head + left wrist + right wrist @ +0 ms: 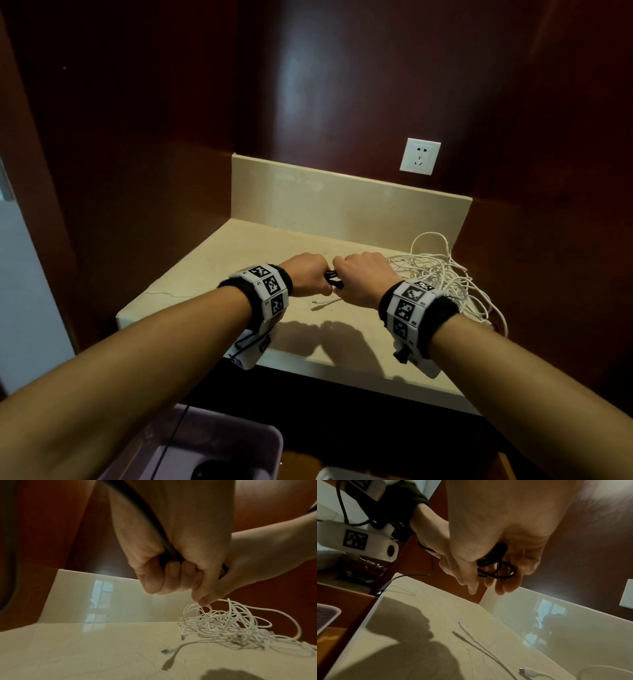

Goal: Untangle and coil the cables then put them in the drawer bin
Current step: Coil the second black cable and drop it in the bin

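Note:
Above the cream counter (212, 274) my two hands meet knuckle to knuckle. My left hand (306, 278) is a fist that grips a black cable (150, 524), which runs up along the palm in the left wrist view. My right hand (363, 279) holds the small loops of the same black cable (496, 568) between thumb and curled fingers; a bit of the coil (334, 279) shows between the hands. The cable's loose end (385, 586) hangs down to the counter's left edge. A tangle of white cables (442, 277) lies on the counter, right of my right hand.
A purple bin (212, 448) stands below the counter's front edge at the left. Two white cable ends (471, 637) lie on the counter under my hands. A white wall socket (420, 156) sits above the cream backsplash. Dark red panels close in both sides.

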{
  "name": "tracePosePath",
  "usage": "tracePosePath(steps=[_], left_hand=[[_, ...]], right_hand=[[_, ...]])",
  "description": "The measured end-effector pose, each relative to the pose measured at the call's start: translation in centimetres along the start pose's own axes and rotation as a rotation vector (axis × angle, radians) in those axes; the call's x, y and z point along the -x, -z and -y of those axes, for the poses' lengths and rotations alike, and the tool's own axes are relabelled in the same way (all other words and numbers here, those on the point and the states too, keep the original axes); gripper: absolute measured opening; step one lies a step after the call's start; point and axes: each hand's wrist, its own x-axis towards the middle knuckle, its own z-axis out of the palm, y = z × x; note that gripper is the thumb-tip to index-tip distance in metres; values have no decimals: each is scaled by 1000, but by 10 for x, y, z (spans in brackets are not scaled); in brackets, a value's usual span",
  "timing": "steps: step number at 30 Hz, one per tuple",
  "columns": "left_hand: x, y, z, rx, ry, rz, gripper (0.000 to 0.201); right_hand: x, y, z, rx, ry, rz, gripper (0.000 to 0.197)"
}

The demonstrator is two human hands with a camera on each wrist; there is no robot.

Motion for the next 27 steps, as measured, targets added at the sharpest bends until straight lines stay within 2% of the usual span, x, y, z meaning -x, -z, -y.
tracePosePath(steps=[3,9,14,21,27], left_hand=[[4,1,2,-43,-52,13,14],[9,1,12,5,-136,94,25],[10,1,14,80,-141,168,27],[12,4,12,154,-129,164,29],[10,-4,16,215,-120,194,18]], right_hand=[[0,1,1,36,23,32,29],[-1,-2,-10,-1,16,79,34],[-2,0,-12,-24,3,59,38],[-7,15,-15,-16,9,15,31],[-8,12,-10,6,32,39,33]])
